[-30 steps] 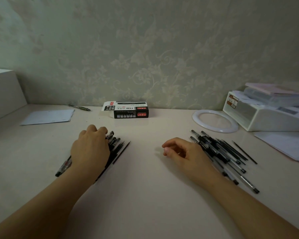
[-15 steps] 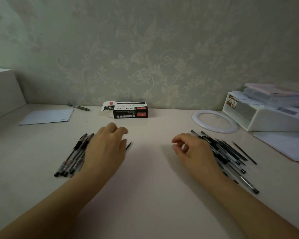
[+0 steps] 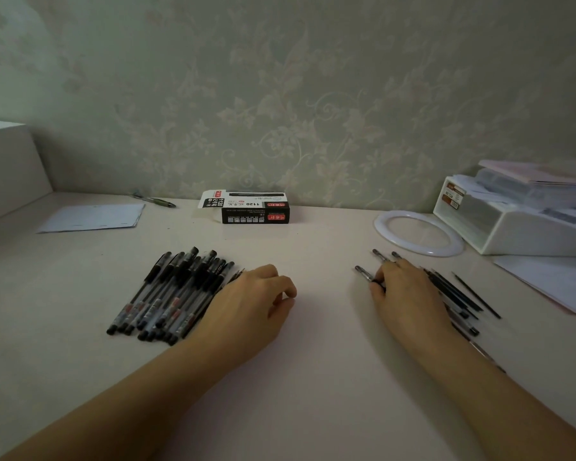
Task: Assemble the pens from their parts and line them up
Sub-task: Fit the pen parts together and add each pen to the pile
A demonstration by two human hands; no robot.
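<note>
Resting on the tabletop (image 3: 313,377), the left hand (image 3: 250,307) curls loosely beside the finished pens (image 3: 170,294), holding nothing. Right hand (image 3: 409,294) pinches a pen barrel (image 3: 366,274) among loose parts (image 3: 459,297).

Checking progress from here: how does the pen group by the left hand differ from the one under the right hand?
The left group is capped pens lying side by side, uncovered; the right group is looser, with thin refills, partly under the right hand. The left hand lies beside its group. Both sit on the table.

right hand (image 3: 409,294) hides much of the loose parts (image 3: 459,294) (grip unclear).
</note>
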